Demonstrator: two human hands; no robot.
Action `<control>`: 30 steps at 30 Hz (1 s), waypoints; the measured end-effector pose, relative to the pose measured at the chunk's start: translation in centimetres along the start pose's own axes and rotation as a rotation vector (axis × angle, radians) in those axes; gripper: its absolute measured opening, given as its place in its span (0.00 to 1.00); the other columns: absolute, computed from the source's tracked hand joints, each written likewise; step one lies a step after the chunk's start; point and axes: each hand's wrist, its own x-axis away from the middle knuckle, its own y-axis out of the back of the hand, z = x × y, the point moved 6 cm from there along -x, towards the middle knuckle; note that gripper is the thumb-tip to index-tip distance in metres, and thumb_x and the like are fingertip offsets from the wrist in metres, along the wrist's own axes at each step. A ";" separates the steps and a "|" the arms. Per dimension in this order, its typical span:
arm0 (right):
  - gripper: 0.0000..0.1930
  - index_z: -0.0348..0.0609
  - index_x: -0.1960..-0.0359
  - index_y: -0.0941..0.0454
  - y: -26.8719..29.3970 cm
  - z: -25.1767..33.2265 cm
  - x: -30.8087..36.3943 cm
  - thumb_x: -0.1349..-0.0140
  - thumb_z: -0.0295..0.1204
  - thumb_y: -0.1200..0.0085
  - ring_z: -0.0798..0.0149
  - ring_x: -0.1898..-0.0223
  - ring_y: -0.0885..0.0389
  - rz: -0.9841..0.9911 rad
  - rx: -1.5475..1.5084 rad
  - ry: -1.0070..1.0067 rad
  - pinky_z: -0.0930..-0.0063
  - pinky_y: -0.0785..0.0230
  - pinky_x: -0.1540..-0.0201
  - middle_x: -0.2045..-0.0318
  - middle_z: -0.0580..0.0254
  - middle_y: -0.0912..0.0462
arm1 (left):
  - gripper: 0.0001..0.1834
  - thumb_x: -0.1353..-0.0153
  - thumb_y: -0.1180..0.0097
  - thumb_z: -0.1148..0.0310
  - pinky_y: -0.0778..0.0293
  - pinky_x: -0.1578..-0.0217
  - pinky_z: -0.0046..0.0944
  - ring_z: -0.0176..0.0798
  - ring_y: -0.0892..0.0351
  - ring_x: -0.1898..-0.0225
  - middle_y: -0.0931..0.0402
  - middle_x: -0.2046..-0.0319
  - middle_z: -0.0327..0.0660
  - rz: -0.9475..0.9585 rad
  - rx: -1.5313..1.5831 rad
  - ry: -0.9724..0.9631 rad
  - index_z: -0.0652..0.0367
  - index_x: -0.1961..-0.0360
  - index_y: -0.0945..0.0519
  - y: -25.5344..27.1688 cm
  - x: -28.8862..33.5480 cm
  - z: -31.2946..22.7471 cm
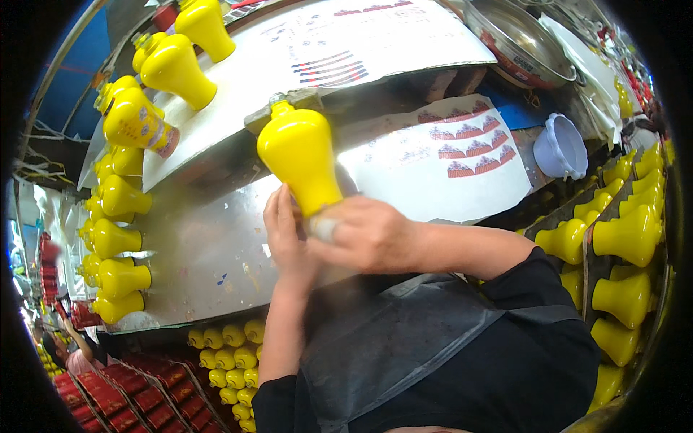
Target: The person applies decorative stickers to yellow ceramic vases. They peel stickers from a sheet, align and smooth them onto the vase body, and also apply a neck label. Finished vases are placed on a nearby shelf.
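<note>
A glossy yellow vase-shaped bottle (297, 148) lies tilted in front of me, its narrow neck pointing away over a small grey block (260, 117). My left hand (287, 234) is closed at the left of its wider foot, fingers against the side. My right hand (372, 234) curls round the foot from the right, slightly blurred. A pale whitish patch (323, 229) shows at the right fingers; I cannot tell whether it is a finger cover or a held pad. Right of the bottle lies a white sheet (393, 184) printed with curved red and blue decals.
Several yellow bottles (119, 238) line the metal table's left side; one decorated bottle (137, 121) stands farther up. Another decal sheet (404, 43) covers the raised shelf. A metal basin (523, 40) and lavender tub (560, 146) sit at right, beside racked bottles (624, 234). A person (76, 353) is far left.
</note>
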 end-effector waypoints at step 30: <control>0.09 0.43 0.60 0.11 8.2 -21.3 5.8 0.35 0.27 0.43 0.46 0.63 0.14 -0.002 0.244 -0.858 0.57 0.22 0.58 0.63 0.49 0.16 | 0.54 0.37 0.50 0.72 0.56 0.23 0.45 0.51 0.54 0.20 0.57 0.20 0.51 0.110 0.818 0.614 0.57 0.18 0.69 -3.0 -3.4 1.7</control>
